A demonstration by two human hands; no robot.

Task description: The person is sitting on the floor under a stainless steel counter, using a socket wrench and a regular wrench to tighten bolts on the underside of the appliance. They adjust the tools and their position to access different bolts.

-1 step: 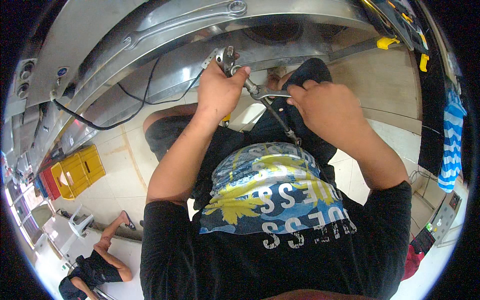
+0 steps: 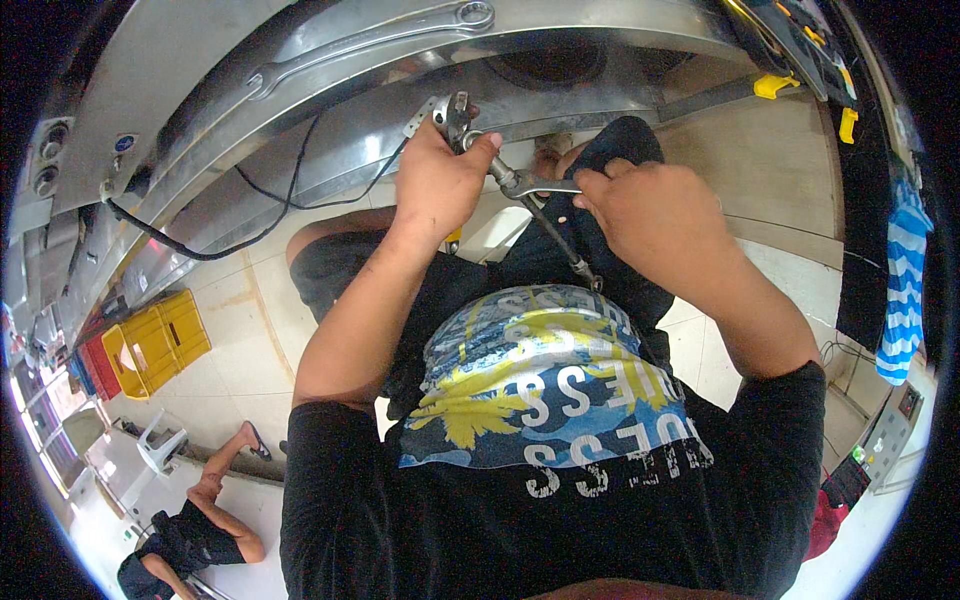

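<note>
My left hand [image 2: 440, 180] is closed around a metal fitting [image 2: 457, 115], its thumb lying along the side. From the fitting a metal pipe joint [image 2: 500, 170] slants down to the right. My right hand [image 2: 650, 210] grips a wrench [image 2: 548, 185], whose jaws sit around the nut at the lower end of that joint. A thin dark hose or rod [image 2: 555, 230] continues from the nut toward my waist and ends in a metal connector [image 2: 583, 268]. The palm and most fingers of my left hand are hidden from view.
A larger combination wrench [image 2: 370, 45] lies on the curved steel ledge [image 2: 560, 30] ahead. A black cable [image 2: 190, 252] hangs at the left. Yellow [image 2: 155, 345] and red crates [image 2: 98, 365] stand on the floor. Another person [image 2: 205, 525] is at lower left; a blue-striped cloth [image 2: 905, 290] hangs right.
</note>
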